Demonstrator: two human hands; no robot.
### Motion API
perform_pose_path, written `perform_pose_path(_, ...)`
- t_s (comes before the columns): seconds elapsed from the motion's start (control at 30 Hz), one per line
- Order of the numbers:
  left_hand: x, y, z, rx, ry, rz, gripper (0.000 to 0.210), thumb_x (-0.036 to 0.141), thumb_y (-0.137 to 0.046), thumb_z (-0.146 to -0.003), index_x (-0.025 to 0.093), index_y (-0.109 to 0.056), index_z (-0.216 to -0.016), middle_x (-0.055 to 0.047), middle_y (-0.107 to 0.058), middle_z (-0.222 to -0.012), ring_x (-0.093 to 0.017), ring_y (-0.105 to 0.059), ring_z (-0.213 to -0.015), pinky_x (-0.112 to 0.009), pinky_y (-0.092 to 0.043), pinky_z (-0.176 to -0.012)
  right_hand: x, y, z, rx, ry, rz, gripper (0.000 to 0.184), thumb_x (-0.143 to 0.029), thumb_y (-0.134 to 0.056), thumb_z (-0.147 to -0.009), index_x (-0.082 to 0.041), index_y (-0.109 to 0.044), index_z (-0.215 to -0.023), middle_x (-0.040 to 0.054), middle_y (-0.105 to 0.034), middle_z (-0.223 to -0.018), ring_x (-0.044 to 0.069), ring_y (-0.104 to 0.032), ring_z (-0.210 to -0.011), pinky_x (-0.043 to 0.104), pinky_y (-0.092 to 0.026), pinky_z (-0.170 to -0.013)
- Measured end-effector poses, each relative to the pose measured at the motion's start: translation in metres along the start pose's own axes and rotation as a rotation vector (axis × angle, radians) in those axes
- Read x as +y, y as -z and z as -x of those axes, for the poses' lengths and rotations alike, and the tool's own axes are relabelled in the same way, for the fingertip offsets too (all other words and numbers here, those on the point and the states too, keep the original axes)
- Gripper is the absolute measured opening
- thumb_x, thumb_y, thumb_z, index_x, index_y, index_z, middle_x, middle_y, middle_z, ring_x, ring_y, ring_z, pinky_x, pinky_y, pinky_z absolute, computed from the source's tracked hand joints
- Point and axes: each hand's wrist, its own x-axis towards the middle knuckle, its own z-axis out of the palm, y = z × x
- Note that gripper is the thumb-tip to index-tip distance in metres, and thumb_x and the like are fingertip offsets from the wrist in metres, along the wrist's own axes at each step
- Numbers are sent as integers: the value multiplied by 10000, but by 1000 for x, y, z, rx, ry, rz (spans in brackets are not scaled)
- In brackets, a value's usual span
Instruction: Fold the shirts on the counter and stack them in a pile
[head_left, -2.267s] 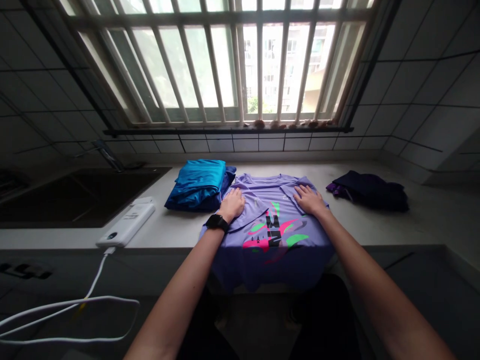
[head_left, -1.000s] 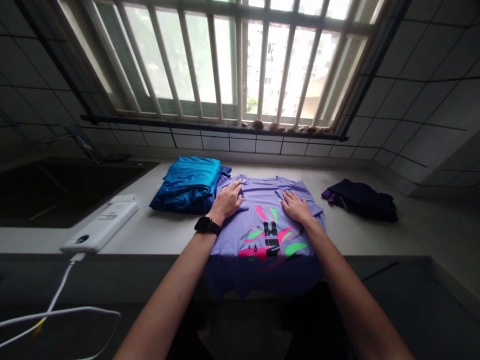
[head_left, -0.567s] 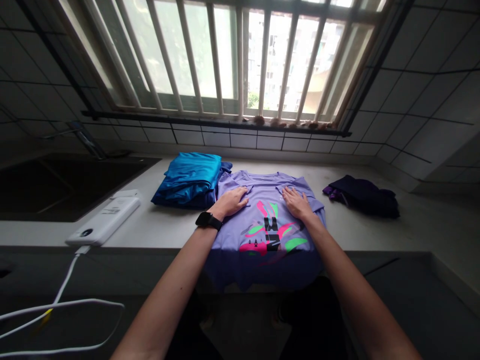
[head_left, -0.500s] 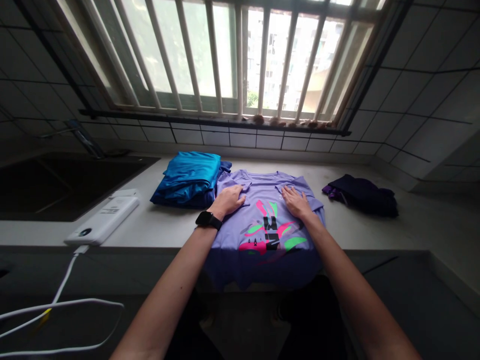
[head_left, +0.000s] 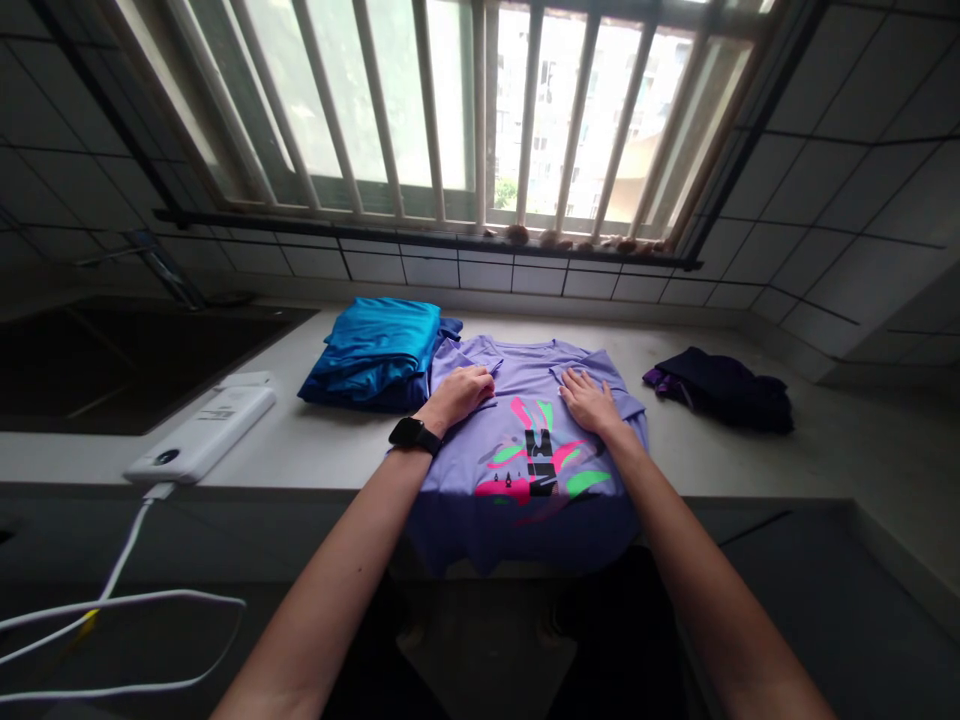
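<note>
A lavender T-shirt (head_left: pixel 517 385) with a pink, green and black print lies spread on the counter, its lower part hanging over the front edge. Both sleeves are folded inward over its front. My left hand (head_left: pixel 459 394), below a black watch, is closed with curled fingers at the left sleeve's edge. On the right sleeve my right hand (head_left: pixel 589 400) rests flat, fingers stretched out. Close by on the left is a pile of folded blue clothes (head_left: pixel 382 345), touching the shirt's left side.
A bunched dark purple garment (head_left: pixel 720 390) lies on the white counter (head_left: pixel 757 470) to the right. At the left are a white power bank (head_left: pixel 202 435) with a cable (head_left: pixel 127 550), and a dark sink (head_left: pixel 90 370) with a tap (head_left: pixel 169 270). A barred window (head_left: pixel 450 120) stands behind.
My left hand's fingers have curled in and closed at the sleeve, where they lay flatter with the thumb apart before. My right hand stays flat in about the same place.
</note>
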Motion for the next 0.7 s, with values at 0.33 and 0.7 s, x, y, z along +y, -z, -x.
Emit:
perform_pose_path(0.33, -2, 3, 1, 220, 89, 118, 290, 293, -367, -1068, 198, -641, -1065, -89, -716, -1051, -225, -684, -1007, -358, -538, -947, 0, -2, -1, 3, -6, -11, 628, -396, -189, -1084, -247, -281, -1688, 20, -229, -1751, 272, -192, -1627, 617, -205, -1292)
perform_pose_path(0.7, -6, -6, 1, -46, 41, 6, 351, 296, -372, -1083, 149, -688, -1118, -134, -713, -1178, -243, -668, -1127, -367, -514, -1030, 0, -1, 0, 1, 16, 48, 623, -376, -184, -1088, -222, -298, -1681, 42, -233, -1752, 289, -210, -1622, 633, -257, -1271)
